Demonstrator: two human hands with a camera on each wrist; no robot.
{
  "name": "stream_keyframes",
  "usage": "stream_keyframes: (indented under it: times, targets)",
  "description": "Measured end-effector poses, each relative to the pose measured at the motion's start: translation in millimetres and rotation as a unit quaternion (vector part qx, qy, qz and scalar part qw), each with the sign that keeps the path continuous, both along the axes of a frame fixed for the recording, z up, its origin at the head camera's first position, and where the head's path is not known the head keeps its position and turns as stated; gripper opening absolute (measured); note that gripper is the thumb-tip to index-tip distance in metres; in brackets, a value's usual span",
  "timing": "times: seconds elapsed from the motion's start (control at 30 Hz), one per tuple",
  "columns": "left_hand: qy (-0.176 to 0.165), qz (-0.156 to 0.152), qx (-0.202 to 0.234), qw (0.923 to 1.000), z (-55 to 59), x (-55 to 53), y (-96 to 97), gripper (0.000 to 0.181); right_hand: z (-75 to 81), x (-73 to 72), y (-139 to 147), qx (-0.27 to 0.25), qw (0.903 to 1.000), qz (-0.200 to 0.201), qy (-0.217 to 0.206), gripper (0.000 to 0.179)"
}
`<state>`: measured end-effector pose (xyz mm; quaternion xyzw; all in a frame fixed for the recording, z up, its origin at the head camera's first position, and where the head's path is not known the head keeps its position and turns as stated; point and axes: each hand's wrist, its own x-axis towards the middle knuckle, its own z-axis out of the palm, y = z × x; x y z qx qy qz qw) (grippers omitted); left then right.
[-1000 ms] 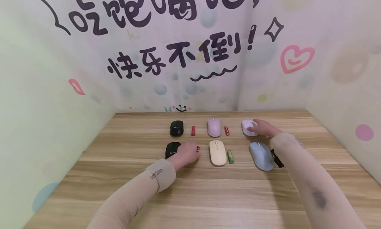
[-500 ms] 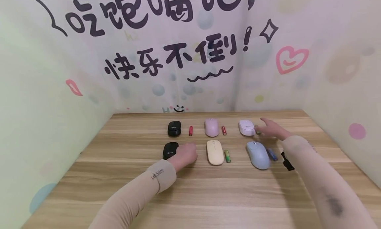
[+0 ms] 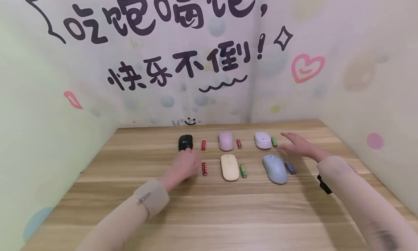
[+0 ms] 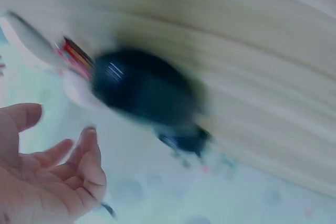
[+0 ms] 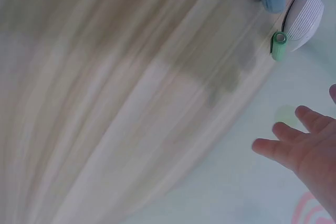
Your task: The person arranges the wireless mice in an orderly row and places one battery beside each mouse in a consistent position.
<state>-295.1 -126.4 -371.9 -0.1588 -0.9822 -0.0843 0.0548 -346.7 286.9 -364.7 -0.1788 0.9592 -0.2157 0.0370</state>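
My left hand, blurred by motion, is over the nearer black computer mouse and hides most of it. In the left wrist view that black mouse lies apart from the loosely bent fingers, which hold nothing. Beside it lies a red battery. A second black mouse sits just behind the hand. My right hand hovers with spread fingers to the right of a green battery and a pale lilac mouse, touching neither. In the right wrist view its fingers are extended around nothing.
A blue mouse with a blue battery, a cream mouse with a green battery, and a pink mouse stand on the wooden table. Near the right sleeve lies a black object. Curtains enclose the table.
My left hand has moved left off the red battery, uncovering it. My right hand has left the pale lilac mouse and moved right, exposing the green and blue batteries. The view has shifted slightly.
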Motion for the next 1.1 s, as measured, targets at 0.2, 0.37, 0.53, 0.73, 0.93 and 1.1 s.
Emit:
stream_keyframes:
  times: [0.2,0.37,0.53,0.73,0.93,1.1]
  targets:
    - [0.066,0.008,0.009,0.9977,0.3,2.4,-69.9,0.061,-0.3,22.8,10,0.042,0.9937,0.036,0.098,0.061]
    - [0.053,0.063,0.018,0.9965,-11.1,9.7,-113.0,0.071,-4.4,35.7,28,0.074,0.9832,0.053,0.158,0.056]
    - [0.026,0.083,0.014,0.9961,-12.9,15.8,-129.0,0.080,-11.2,41.2,50,0.078,0.9913,0.024,0.104,0.069]
    - [-0.003,0.091,0.033,0.9953,-13.1,18.8,-132.6,0.085,-19.9,41.1,61,0.082,0.9943,-0.008,0.068,0.074]
    - [-0.010,0.093,0.033,0.9950,-16.8,17.7,-131.8,0.090,-22.8,38.2,61,0.089,0.9939,-0.009,0.064,0.075]
    - [-0.013,0.095,0.034,0.9948,-19.4,19.6,-130.7,0.089,-22.5,32.5,59,0.091,0.9938,-0.006,0.065,0.075]
